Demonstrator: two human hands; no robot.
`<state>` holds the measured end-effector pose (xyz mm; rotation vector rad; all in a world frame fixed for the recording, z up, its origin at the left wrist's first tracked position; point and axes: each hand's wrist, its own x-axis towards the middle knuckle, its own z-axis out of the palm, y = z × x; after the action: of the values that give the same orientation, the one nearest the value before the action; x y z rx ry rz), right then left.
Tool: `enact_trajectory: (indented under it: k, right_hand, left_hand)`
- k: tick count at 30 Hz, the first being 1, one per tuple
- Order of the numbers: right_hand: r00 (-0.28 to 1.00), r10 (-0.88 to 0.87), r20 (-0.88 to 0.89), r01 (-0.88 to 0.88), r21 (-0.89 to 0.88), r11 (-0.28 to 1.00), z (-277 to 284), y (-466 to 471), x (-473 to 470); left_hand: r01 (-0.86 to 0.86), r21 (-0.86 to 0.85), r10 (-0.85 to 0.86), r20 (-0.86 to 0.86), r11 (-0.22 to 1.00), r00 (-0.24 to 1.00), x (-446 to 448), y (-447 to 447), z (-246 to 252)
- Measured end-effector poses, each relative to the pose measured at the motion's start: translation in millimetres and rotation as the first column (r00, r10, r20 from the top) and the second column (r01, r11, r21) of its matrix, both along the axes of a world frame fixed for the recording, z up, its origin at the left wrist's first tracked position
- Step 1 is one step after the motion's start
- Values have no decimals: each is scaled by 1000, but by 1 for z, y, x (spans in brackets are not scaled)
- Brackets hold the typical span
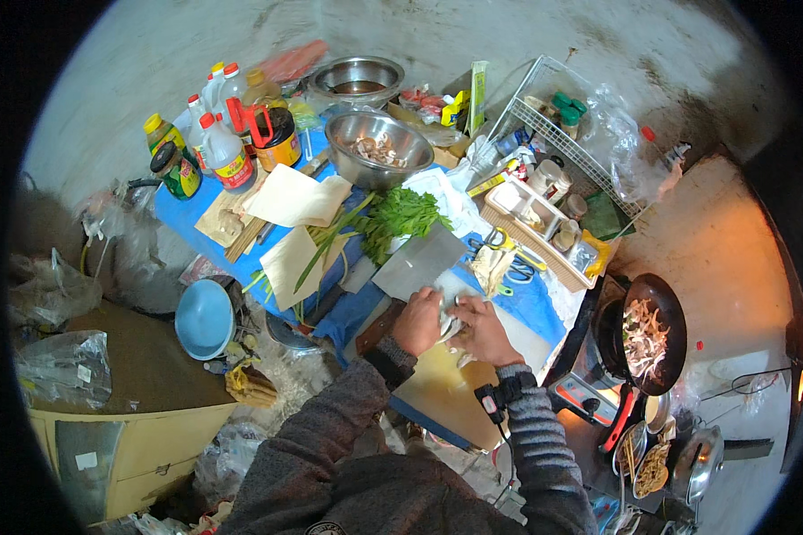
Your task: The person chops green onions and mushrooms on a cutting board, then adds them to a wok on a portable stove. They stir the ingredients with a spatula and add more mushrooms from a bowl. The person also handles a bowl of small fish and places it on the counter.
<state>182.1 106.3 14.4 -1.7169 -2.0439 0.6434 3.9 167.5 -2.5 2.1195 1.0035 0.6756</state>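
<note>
My left hand (pixel 418 322) and my right hand (pixel 484 329) are close together over a cutting board (pixel 435 381). Between my fingers is some pale, whitish food (pixel 450 328), partly hidden; its kind cannot be told. A cleaver with a wide steel blade (pixel 423 262) lies just beyond my left hand, its brown handle (pixel 379 328) to the left of my wrist. Leafy green herbs (pixel 401 221) lie past the blade. Farther back, a steel bowl (pixel 411 170) holds sliced pieces that look like mushrooms.
On the right, a wok (pixel 669 294) with sliced food sits on a stove. Scissors (pixel 518 251) lie beside a beige basket (pixel 532 231) of jars. Sauce bottles (pixel 226 157) stand at the back left. A blue basin (pixel 204 319) is at the lower left.
</note>
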Motion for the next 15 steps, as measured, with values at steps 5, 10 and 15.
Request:
enact_trajectory:
  k: [5, 10, 15]
  right_hand:
    - [978, -22, -206, 19, -14, 1000, 14, -52, 12]
    - [990, -138, -13, 137, -60, 989, 29, -69, 17]
    - [994, -95, 54, 103, -169, 980, 27, -61, 0]
  left_hand:
    - [326, -82, -306, 191, 942, 933, -20, -14, -6]
    - [324, 23, -318, -125, 946, 940, -26, 2, -2]
    - [397, -229, -448, -253, 889, 857, -9, -8, 12]
